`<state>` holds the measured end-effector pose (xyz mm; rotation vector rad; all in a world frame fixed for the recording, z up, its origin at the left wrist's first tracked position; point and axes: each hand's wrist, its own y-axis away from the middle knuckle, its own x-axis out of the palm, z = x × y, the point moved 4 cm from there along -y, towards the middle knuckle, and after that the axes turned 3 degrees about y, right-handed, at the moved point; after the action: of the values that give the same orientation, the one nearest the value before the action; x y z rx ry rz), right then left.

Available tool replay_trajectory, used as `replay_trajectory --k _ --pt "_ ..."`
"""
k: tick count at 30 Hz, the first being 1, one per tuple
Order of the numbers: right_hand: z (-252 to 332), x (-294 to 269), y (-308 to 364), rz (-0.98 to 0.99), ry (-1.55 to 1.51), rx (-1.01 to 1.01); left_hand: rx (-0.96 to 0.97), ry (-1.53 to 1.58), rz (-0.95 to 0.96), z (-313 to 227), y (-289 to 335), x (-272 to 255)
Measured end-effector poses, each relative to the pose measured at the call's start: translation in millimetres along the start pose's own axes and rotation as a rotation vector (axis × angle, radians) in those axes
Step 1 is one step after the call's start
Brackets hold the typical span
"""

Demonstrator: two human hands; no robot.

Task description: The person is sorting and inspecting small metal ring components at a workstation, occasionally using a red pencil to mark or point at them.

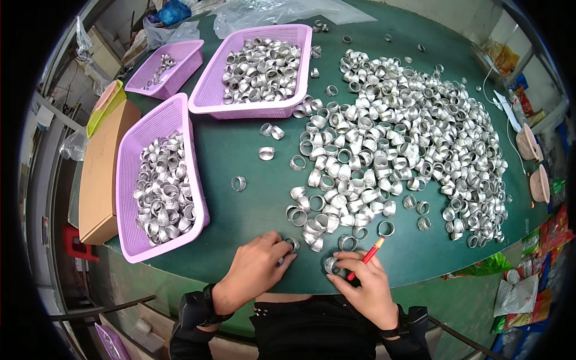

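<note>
Near the table's front edge, my left hand point(257, 265) is curled with its fingers closed on a silver metal ring, only partly visible between thumb and fingertips. Another metal ring point(293, 245) touches or nearly touches its fingertips. My right hand point(367, 287) pinches a wide metal ring point(330, 264) between thumb and fingers. That same hand also holds a red pencil point(367, 257), its light tip pointing up and away to the right. Just beyond the right hand, loose rings lie at the near edge of a large heap of metal rings point(384, 150).
Two purple baskets of rings, one at the left point(123, 198) and one at the back point(201, 99), stand on the green table point(240, 222). A smaller purple basket point(186, 63) holds fewer rings. At the left edge are a cardboard box point(102, 180) and a yellow-green basket point(105, 111). Clear plastic point(282, 15) lies behind.
</note>
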<state>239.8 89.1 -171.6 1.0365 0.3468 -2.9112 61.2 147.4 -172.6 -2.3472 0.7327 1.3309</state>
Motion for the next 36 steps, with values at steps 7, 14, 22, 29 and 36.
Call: replay_trajectory --k 7,14,22,29,36 --pt "-10.6 -6.1 3.9 -0.091 -0.213 0.082 -0.12 0.042 -0.093 -5.0 -6.8 -7.5" --pt "1.1 -3.8 5.3 -0.115 -0.554 0.054 -0.003 0.82 -0.038 -19.5 4.2 0.0" --pt "0.7 3.9 8.5 -0.091 -0.987 0.138 -0.412 1.875 0.087 -29.0 19.2 31.1" --pt "1.3 11.2 16.2 -0.098 -1.312 0.363 -0.374 2.118 0.152 -42.0 19.9 32.4" --pt "12.2 -11.7 9.2 -0.031 -0.454 0.033 -0.123 0.766 -0.245 -38.2 18.1 7.1"
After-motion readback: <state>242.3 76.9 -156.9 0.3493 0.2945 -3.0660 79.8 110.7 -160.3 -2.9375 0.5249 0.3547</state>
